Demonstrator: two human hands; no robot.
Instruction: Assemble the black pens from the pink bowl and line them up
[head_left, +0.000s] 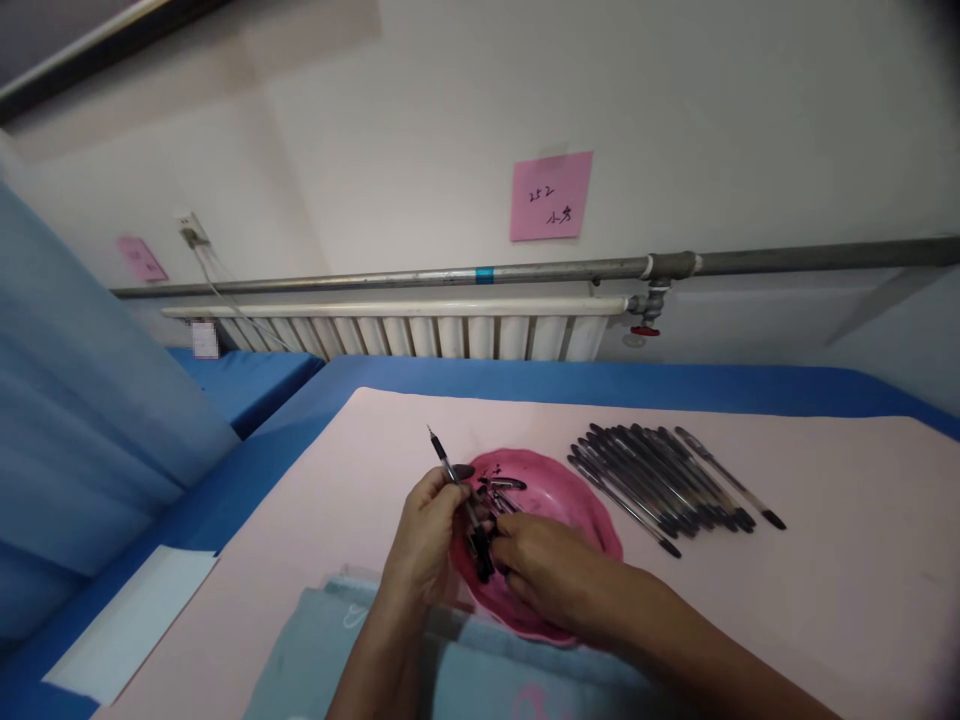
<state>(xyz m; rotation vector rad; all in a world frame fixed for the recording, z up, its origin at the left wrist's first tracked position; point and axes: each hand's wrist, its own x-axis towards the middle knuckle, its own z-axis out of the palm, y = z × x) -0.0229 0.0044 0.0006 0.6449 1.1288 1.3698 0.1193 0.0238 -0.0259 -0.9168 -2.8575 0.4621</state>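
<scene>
Spillage being risked

A bare-tipped pen (448, 463) is being pinched by the left hand (424, 525) at the pink bowl (561, 492); what the curled right hand (547, 565) is gripping cannot be told. Loose parts (510, 484) could be getting knocked out by crowding hands.

The right hand (547, 570) covers part of the pink bowl (559, 487); what its fingers grip is hidden. At upper left, the pink note (142, 260) is too small to read. The left edge cuts off the blue curtain (67, 400).
</scene>
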